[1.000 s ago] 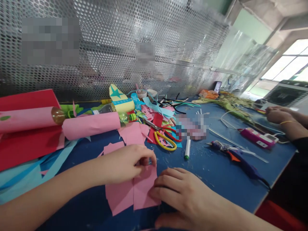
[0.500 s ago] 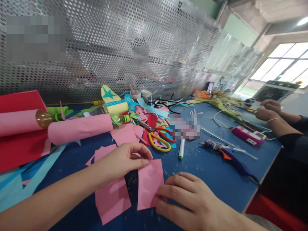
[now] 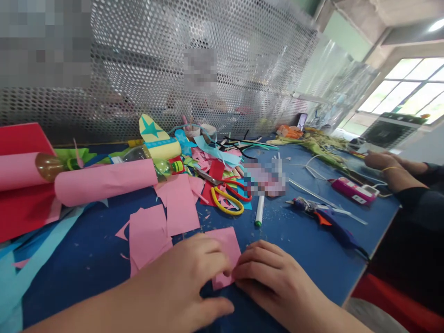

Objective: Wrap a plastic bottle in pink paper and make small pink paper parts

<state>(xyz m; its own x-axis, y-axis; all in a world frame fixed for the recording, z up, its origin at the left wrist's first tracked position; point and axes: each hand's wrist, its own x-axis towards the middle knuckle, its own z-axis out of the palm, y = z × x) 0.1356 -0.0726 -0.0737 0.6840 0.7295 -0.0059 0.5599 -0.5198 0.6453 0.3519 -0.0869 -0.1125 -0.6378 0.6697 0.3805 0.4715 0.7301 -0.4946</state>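
A small pink paper piece [image 3: 225, 247] lies on the blue table before me. My right hand [image 3: 274, 277] has its fingertips closed at the paper's right edge; the thumb is hidden. Over the paper's lower left part hovers my left hand [image 3: 194, 282], its thumb spread away from the curled fingers and nothing seen between them. Another pink rectangle [image 3: 182, 206] lies farther back. Left of it, a larger pink sheet [image 3: 149, 236] is partly covered by my left hand and forearm.
Scissors [image 3: 227, 201] with yellow and red handles lie among paper scraps. A white marker [image 3: 259, 212], a glue gun [image 3: 326, 222] and a purple power strip [image 3: 354, 190] are to the right. Pink-wrapped bottles [image 3: 107, 181] lie left. A person's hands [image 3: 385, 164] work at far right.
My left hand has let go of the paper's upper edge and come nearer to me, its thumb now spread. The right hand stays at the right edge. The view has shifted slightly.
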